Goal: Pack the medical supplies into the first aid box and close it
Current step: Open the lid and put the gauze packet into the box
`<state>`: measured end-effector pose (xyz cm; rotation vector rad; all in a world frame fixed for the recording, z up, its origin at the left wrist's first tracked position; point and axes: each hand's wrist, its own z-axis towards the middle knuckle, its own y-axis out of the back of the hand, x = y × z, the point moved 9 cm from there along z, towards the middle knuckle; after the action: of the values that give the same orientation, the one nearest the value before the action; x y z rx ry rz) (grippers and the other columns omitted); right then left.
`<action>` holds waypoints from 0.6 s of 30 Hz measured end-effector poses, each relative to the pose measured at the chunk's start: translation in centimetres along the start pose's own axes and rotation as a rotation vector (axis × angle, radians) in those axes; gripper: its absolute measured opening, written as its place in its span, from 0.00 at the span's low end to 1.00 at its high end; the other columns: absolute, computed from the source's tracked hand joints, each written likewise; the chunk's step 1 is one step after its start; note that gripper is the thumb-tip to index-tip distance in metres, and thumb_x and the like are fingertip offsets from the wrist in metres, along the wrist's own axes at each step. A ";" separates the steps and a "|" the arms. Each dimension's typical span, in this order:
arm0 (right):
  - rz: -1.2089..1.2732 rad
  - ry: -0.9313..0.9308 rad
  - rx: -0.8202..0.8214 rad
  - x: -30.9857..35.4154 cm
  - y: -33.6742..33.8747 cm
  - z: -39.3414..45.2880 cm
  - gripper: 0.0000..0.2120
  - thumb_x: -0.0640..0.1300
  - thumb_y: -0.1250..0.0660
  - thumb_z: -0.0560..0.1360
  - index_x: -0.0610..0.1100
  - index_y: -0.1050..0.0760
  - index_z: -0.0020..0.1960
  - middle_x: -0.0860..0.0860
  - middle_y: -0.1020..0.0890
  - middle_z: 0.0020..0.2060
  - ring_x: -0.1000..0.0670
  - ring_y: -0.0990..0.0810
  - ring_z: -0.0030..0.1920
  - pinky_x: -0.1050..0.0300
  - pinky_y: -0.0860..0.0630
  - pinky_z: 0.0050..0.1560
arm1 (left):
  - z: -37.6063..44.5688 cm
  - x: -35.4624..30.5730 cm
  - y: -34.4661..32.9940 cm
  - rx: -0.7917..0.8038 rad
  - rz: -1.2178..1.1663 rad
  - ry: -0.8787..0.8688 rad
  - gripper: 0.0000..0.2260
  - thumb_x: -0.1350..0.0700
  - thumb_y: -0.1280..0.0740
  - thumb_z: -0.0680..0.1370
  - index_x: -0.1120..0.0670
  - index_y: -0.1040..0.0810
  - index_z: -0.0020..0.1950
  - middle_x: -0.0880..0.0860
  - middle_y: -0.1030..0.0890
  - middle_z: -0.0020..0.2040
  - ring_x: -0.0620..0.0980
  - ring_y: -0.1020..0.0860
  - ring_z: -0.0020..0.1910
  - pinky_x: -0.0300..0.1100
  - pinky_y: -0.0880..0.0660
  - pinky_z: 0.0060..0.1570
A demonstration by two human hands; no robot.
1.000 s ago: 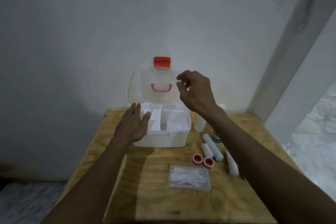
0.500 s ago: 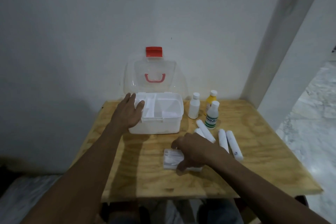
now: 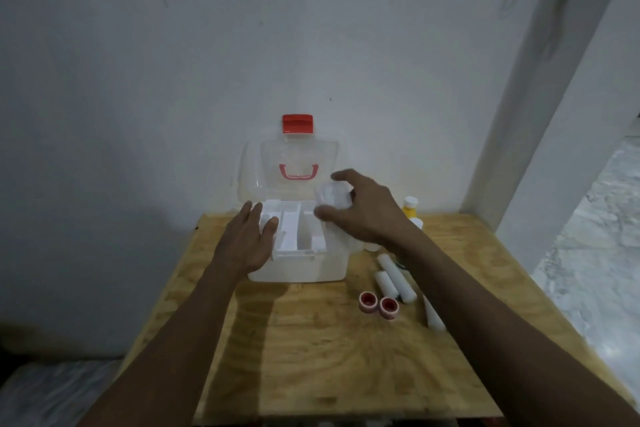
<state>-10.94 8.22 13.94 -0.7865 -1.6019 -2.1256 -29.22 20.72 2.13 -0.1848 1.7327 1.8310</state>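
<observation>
The white first aid box point(image 3: 298, 269) stands open at the back of the wooden table, its clear lid point(image 3: 294, 163) with a red latch leaning on the wall. My left hand point(image 3: 247, 241) rests flat on the box's left rim. My right hand point(image 3: 363, 215) holds a clear flat plastic case point(image 3: 332, 199) above the box's right side. Two red-and-white tape rolls point(image 3: 377, 305) and several white bandage rolls point(image 3: 394, 279) lie to the right of the box. A yellow bottle point(image 3: 410, 206) shows behind my right wrist; other bottles are mostly hidden.
The wooden table point(image 3: 311, 357) stands against a white wall, with a white pillar point(image 3: 554, 114) at the right. Marble-patterned floor shows at the right and lower left. Bare wood lies in front of the box.
My right hand picked the clear plastic case up from the table front and carried it up over the box's right side. My left hand stayed on the box.
</observation>
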 end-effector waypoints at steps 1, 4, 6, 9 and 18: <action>0.033 -0.044 -0.034 -0.4 0.0 1.4 0.33 0.56 0.27 0.71 0.49 0.33 0.72 0.47 0.25 0.66 0.45 0.25 0.63 0.51 0.27 0.60 | 0.0 0.1 -0.1 0.000 0.001 0.002 0.29 0.40 0.51 0.81 0.53 0.45 0.79 0.54 0.47 0.80 0.56 0.44 0.78 0.54 0.45 0.74; 0.046 -0.147 -0.078 -1.9 -1.5 4.7 0.34 0.55 0.26 0.69 0.46 0.33 0.71 0.46 0.25 0.66 0.44 0.26 0.64 0.51 0.27 0.59 | 0.0 0.1 -0.1 -0.006 0.002 0.002 0.29 0.40 0.51 0.81 0.53 0.45 0.79 0.53 0.47 0.80 0.56 0.44 0.78 0.54 0.44 0.74; 0.024 -0.190 -0.060 -2.7 -3.4 5.9 0.35 0.55 0.25 0.68 0.45 0.33 0.70 0.46 0.24 0.65 0.44 0.25 0.62 0.51 0.26 0.59 | 0.1 0.2 -0.2 -0.009 0.000 0.003 0.29 0.39 0.52 0.81 0.52 0.45 0.79 0.53 0.47 0.80 0.56 0.45 0.78 0.54 0.44 0.74; -0.030 -0.207 -0.026 -3.4 -5.7 6.6 0.31 0.51 0.24 0.69 0.42 0.31 0.67 0.47 0.23 0.60 0.44 0.23 0.58 0.54 0.26 0.53 | 0.1 0.4 -0.2 -0.015 0.001 -0.002 0.29 0.39 0.51 0.81 0.52 0.45 0.79 0.53 0.47 0.80 0.56 0.44 0.78 0.54 0.43 0.74; -0.213 -0.219 0.098 -3.7 -9.6 7.2 0.35 0.43 0.22 0.65 0.41 0.37 0.65 0.44 0.25 0.56 0.44 0.22 0.53 0.54 0.22 0.50 | 0.1 0.2 -0.2 -0.022 0.011 0.002 0.28 0.40 0.52 0.81 0.52 0.45 0.78 0.53 0.46 0.80 0.56 0.43 0.78 0.54 0.43 0.73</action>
<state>-12.20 17.78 5.84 -0.8762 -1.9663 -2.1440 -29.29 20.87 1.86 -0.1860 1.7190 1.8591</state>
